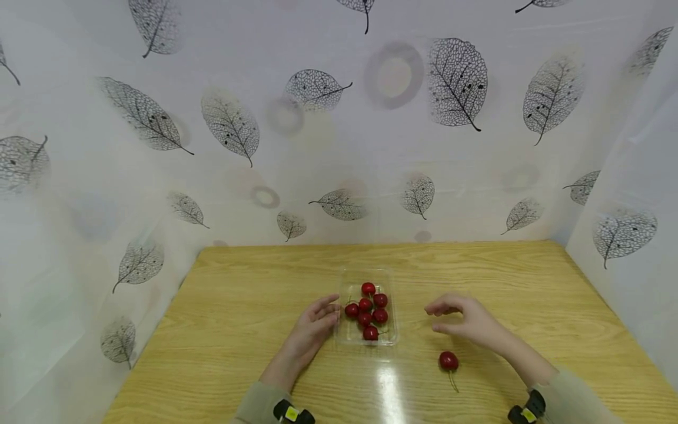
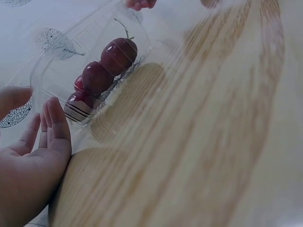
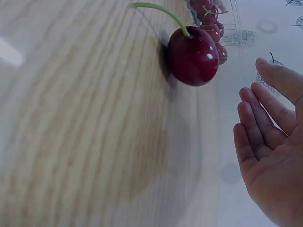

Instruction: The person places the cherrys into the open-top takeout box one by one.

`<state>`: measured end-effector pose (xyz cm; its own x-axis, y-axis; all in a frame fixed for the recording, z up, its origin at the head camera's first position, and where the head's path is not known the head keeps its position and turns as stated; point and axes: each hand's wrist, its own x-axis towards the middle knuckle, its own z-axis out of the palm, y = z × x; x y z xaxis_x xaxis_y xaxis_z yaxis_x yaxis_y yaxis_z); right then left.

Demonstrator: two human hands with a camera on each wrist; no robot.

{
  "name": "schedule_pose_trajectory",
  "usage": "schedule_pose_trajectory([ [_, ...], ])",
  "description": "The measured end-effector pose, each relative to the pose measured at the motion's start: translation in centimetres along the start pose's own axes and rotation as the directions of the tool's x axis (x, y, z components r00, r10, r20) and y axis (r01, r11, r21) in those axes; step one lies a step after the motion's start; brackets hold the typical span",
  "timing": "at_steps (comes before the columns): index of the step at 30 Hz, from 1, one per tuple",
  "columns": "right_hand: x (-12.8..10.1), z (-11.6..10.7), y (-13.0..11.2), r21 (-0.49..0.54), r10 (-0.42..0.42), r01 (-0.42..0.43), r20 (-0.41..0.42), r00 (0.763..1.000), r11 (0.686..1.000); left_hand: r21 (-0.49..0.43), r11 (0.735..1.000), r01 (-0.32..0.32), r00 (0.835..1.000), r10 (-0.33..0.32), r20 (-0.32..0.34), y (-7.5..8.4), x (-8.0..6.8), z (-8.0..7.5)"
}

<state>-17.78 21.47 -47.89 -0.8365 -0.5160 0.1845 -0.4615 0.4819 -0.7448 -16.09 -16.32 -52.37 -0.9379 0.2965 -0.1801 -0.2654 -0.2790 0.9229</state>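
Observation:
A clear plastic box [image 1: 394,321] stands on the table with several dark red cherries [image 1: 379,316] inside. At its left side is my left hand [image 1: 311,331], fingers extended by the wall; whether they touch it I cannot tell. My right hand [image 1: 468,321] hovers to the right of the box, fingers loosely bent, thumb apart, nothing between them. One loose cherry [image 1: 448,361] with a green stem lies on the wood just nearer to me than that hand. The right wrist view shows this cherry [image 3: 193,56] large, apart from the fingers [image 3: 258,118].
The wooden table [image 1: 254,277] reaches back to a pale curtain [image 1: 344,153] printed with leaf skeletons, which also hangs along both sides. A bright light reflection lies on the wood in front of the box. Each wrist wears a dark strap.

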Motion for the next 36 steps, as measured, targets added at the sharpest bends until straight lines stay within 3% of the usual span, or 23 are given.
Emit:
schedule_pose_trajectory([
  [13, -2.4, 0.0, 1.5, 0.045, 0.082, -0.09, 0.163, 0.983, 0.995, -0.001, 1.0, 0.004, 1.0, -0.004, 0.007, -0.1, 0.3, -0.1],
  [23, -3.4, 0.2, 2.1, 0.103, 0.075, -0.099, 0.214, 0.974, 0.99, 0.006, 1.0, 0.007, 1.0, -0.007, 0.002, -0.3, 0.3, -0.2],
  [36, -3.9, 0.3, 2.6, 0.129, -0.052, 0.023, 0.229, 0.972, 0.991, -0.005, 1.0, 0.007, 1.0, -0.007, 0.017, -0.1, 0.2, -0.2],
])
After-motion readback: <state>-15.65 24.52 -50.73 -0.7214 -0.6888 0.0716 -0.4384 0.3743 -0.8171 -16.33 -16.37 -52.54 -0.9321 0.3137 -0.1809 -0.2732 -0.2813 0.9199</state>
